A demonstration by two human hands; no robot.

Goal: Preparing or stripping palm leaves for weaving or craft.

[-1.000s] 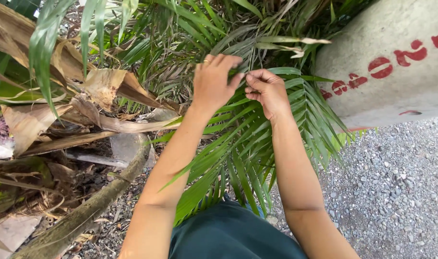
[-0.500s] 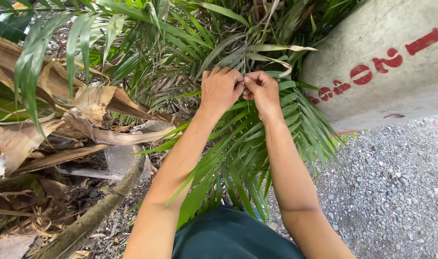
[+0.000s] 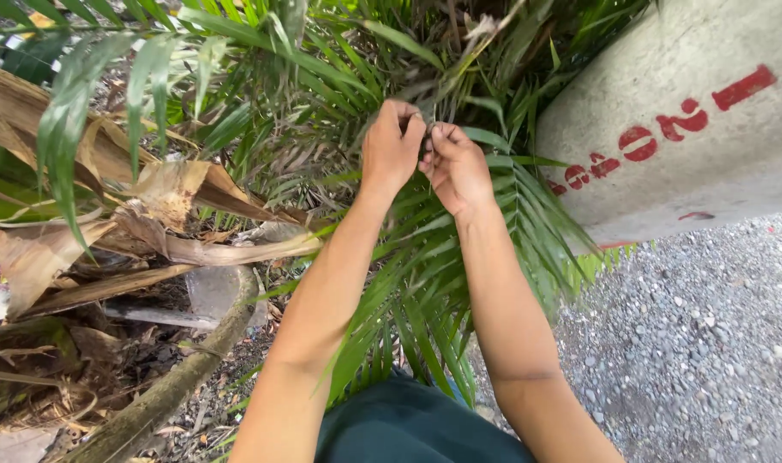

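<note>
Where they pinched lower before, left hand (image 3: 391,147) and right hand (image 3: 453,167) now grip the palm frond (image 3: 425,257) higher.

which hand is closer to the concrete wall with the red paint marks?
Right. The right hand sits just left of the concrete wall; the left hand is farther left, beyond it, both pinching a palm leaflet.

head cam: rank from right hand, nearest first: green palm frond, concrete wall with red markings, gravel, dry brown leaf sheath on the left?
1. green palm frond: at and under the right hand, touching.
2. concrete wall: just to its right.
3. dry brown leaf sheath: off to the left, beyond the left hand.
4. gravel: lower right, on the ground; too close to call with 3.
</note>
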